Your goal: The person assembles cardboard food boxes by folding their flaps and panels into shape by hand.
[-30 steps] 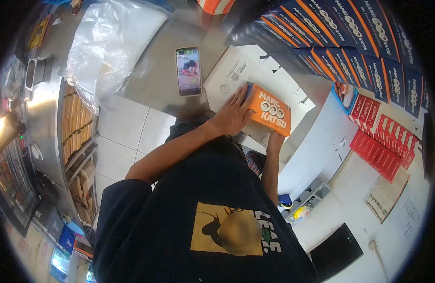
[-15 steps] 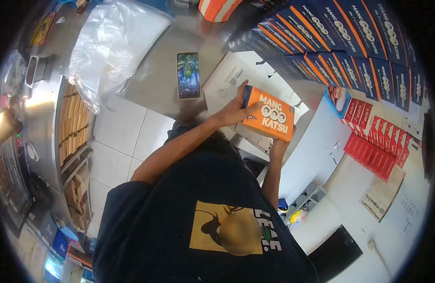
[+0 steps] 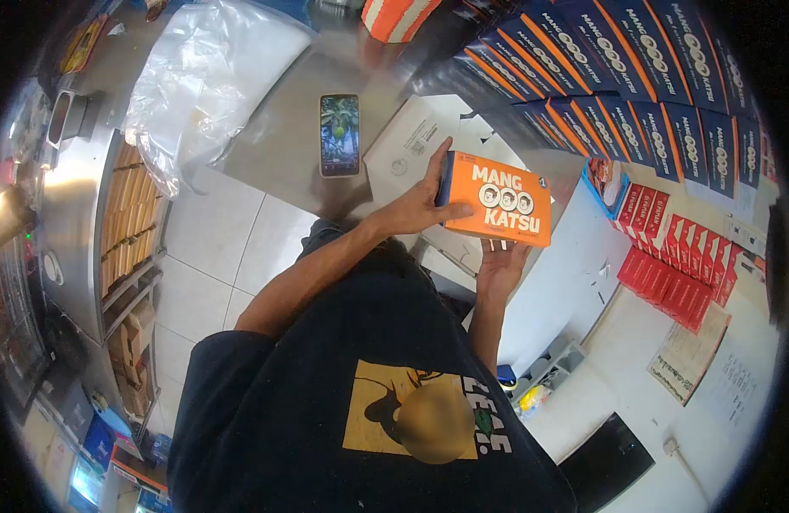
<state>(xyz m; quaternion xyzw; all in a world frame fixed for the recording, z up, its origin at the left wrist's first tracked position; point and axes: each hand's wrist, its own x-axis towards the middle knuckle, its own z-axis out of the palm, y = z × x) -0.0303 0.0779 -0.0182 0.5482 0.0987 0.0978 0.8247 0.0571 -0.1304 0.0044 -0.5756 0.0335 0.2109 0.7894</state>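
Note:
An orange box (image 3: 501,199) with dark blue sides and "MANG KATSU" lettering is held up in front of me. My left hand (image 3: 424,203) grips its left end, thumb on the top face and index finger along the blue side. Beneath the lower right edge, my right hand (image 3: 502,265) is palm up with its fingers spread, fingertips at or under the box; part of them is hidden. Behind the box lies a flat white cardboard sheet (image 3: 403,150) on the steel counter. A phone (image 3: 339,135) with a lit screen rests to the left of the sheet.
Stacked dark blue boxes (image 3: 638,51) line the back right, with red boxes (image 3: 668,284) below them. Clear plastic bags (image 3: 206,77) lie at the upper left. An orange-and-white striped item (image 3: 398,17) stands at the back. A metal shelf unit (image 3: 82,222) is on the left.
The box has been raised and turned more level. My right hand has opened and moved from its right end to below it. The phone's picture has changed.

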